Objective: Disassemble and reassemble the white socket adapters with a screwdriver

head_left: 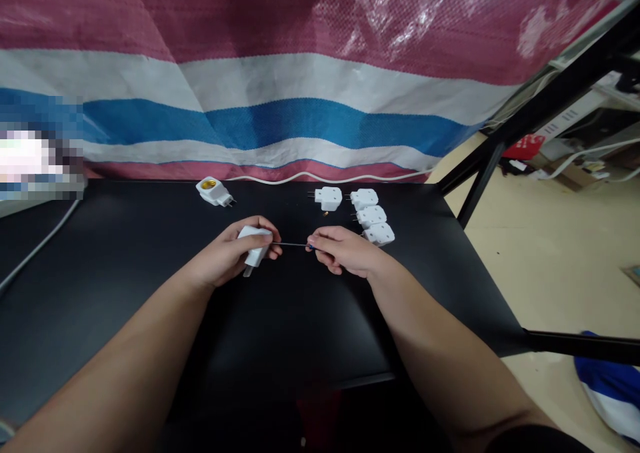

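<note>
My left hand (235, 250) is closed around a white plug adapter (256, 256), whose prongs point down toward me. My right hand (340, 248) pinches the blue end of a thin screwdriver (290, 244). The metal shaft runs left from my right fingers to the side of the adapter in my left hand; its tip is hidden at the left fingertips. Beyond my right hand lies another white adapter (330, 198), with a tiny brass-coloured piece (325, 213) just in front of it.
Three white adapters (371, 216) sit in a column at the right of the black table (440, 260). A white lamp-socket adapter (214, 192) lies at the back left. A white cable (280, 180) runs along the back edge, before a striped sheet (300, 120). A black metal frame (500, 136) stands right.
</note>
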Action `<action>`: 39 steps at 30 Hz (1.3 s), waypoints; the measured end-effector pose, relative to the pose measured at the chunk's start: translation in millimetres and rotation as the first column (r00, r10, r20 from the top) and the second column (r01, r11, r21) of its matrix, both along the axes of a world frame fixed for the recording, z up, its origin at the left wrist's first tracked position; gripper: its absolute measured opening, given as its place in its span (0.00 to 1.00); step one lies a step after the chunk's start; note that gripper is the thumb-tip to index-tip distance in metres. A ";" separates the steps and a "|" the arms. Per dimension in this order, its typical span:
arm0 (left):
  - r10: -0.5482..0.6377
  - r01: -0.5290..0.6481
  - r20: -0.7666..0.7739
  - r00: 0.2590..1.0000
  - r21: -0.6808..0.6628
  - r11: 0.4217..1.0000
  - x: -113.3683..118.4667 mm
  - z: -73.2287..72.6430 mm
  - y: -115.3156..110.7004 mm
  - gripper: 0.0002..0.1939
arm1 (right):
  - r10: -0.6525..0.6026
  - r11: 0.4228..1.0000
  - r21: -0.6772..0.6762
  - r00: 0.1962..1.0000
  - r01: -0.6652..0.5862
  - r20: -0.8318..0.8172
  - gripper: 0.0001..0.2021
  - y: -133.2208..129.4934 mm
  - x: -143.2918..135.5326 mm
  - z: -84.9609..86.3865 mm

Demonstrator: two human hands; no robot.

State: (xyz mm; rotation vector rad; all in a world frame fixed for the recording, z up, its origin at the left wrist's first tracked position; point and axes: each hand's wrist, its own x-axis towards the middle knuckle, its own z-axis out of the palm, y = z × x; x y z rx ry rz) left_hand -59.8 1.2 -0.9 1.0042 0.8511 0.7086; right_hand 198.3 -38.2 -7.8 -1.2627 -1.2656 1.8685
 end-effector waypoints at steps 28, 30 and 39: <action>0.154 -0.155 -0.009 0.988 -0.107 0.982 -1.6 -0.4 5.4 0.15 | -0.264 0.906 0.369 0.958 0.206 0.113 0.19 5.8 -3.5 -13.4; 0.157 -0.159 -0.023 0.987 -0.124 0.979 -2.1 -0.9 6.3 0.15 | -0.265 0.870 0.462 0.953 0.172 0.145 0.15 4.0 -2.2 -10.8; 0.150 -0.154 -0.035 0.988 -0.130 0.979 -3.0 1.8 6.6 0.19 | -0.235 0.740 0.669 0.959 0.073 0.156 0.07 0.6 4.7 -5.0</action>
